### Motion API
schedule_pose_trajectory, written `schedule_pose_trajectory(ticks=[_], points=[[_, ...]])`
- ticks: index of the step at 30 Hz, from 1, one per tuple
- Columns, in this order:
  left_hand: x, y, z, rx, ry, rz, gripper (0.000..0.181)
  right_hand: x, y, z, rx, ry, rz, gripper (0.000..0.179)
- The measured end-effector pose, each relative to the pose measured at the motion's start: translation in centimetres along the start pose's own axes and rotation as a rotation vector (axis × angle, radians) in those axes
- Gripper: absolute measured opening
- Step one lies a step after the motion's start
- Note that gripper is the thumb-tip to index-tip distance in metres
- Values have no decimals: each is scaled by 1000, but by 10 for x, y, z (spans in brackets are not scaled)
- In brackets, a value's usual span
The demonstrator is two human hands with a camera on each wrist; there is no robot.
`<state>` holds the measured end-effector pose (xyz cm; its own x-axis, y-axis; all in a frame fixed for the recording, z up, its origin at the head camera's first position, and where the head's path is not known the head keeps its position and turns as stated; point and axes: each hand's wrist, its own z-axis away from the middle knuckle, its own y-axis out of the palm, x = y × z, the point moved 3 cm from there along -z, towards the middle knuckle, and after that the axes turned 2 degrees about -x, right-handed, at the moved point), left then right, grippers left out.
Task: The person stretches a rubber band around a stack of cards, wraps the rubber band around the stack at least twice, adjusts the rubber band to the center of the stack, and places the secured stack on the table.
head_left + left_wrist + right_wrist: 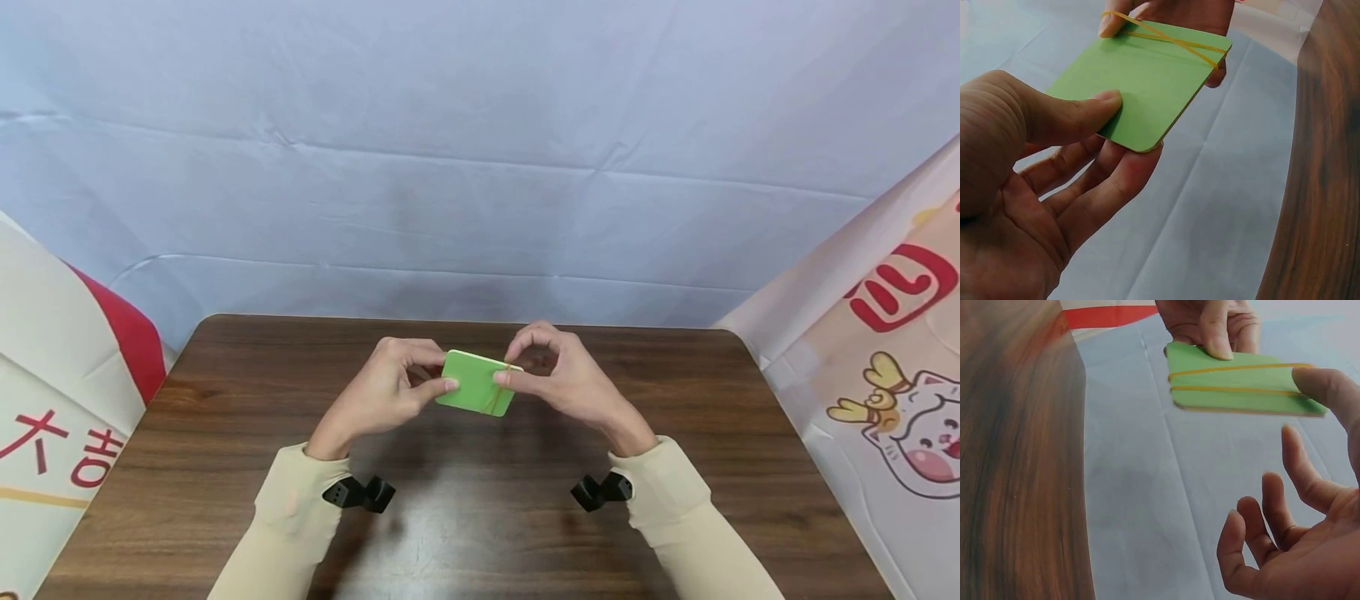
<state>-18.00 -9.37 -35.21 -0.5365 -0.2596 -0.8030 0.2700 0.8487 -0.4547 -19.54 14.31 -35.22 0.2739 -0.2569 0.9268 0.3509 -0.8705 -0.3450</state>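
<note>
**While gripped at both ends, green card stack (474, 383) was held aloft**

Because it looked thin, with rounded corners and layered edges, the stack was judged light and fairly stiff, liable to crease if squeezed hard. Its smooth faces were judged somewhat slippery, so layers could have slid where nothing bound them. The rubber band (1175, 42), its strands crossing on the face in the left wrist view, was judged stretchy and apt to snap off a fingertip. The sounder place to hold was the unbanded end, thumb on the face, fingers behind.

The left hand (382, 387) pinched that end in such a way, its thumb flat on the green face and fingers supporting the underside. The right hand (577, 379) was at the banded end, thumb and index finger pinching the band by the upper edge; whether its other fingers bore on the stack could not be told.

The stack lay tilted between the two hands, clear of the wooden table (480, 517). Beyond the table hung a creased, pale cloth (465, 208).
</note>
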Motion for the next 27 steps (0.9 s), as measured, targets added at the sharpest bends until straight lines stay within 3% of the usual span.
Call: schedule_pose_trajectory(ticks=[5,9,19,27], points=[[2,0,-1,-22,-13,-10,17,5,-3,2,-20,32,-30,35],[5,0,-1,-46,-36,-11,15,8,-4,3,-28,1,-16,40],[13,2,0,-60,-129,185,12,11,2,8,-117,-238,244,59],[17,-1,2,-65,-172,247,9,11,1,14,-42,-298,437,90]])
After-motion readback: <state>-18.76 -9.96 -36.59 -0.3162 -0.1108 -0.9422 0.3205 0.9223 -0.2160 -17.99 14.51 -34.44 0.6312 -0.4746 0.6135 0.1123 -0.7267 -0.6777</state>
